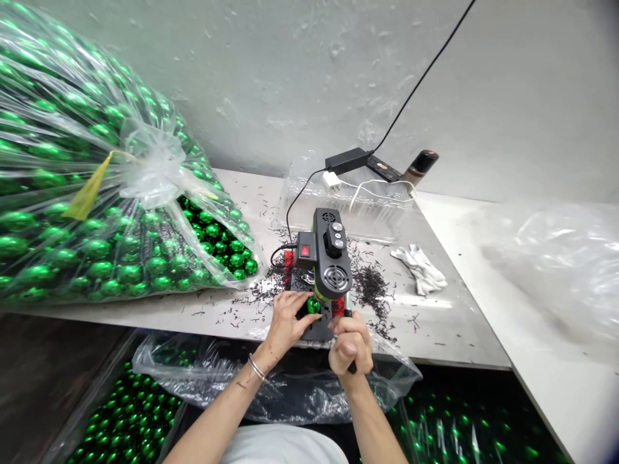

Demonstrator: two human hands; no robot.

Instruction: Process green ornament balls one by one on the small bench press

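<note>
A shiny green ball sits under the head of a small black bench machine, pinched between the thumb and fingers of my left hand. A metal bangle circles that wrist. My right hand is closed around a black lever handle at the machine's front right. Red patches show on both sides of the machine's black base. A switch box with a red rocker is fixed to its left side. The contact point between ball and machine is hidden by the head.
Clear bags of green balls lie at the left and below the table. Small black bits litter the tabletop. A white glove lies right. Behind are a clear plastic tray, power adapter and dark-capped bottle.
</note>
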